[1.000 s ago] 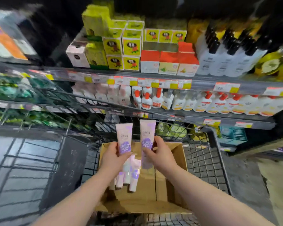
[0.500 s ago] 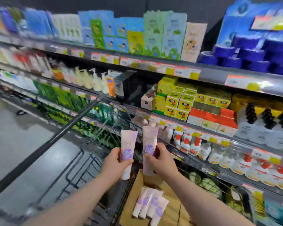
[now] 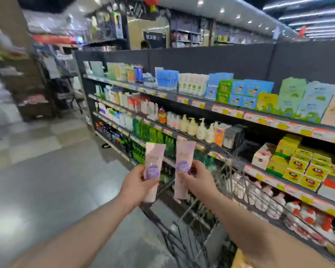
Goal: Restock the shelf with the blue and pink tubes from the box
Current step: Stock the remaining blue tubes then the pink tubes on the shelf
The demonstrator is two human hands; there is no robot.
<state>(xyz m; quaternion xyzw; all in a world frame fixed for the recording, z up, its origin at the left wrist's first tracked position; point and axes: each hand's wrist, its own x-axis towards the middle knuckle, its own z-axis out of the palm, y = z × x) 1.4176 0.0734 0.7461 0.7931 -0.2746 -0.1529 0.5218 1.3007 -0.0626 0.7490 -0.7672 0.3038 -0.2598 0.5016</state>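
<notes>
Dark shelves (image 3: 228,111), pump bottles (image 3: 196,128) (cream), boxes (image 3: 302,167)

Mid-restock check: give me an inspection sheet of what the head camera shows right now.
Surface: dark shelf unit at right, fully stocked; no open slot seen.
Job's things: one pink tube in the left hand, another pink tube in the right hand, both upright, apart; only a corner of the box shows.
Clutter: wire cart below the hands.
Hands: both closed on tubes.
Cables: nothing seen.
Surroundings: grey aisle floor at left, blurred racks beyond.
</notes>
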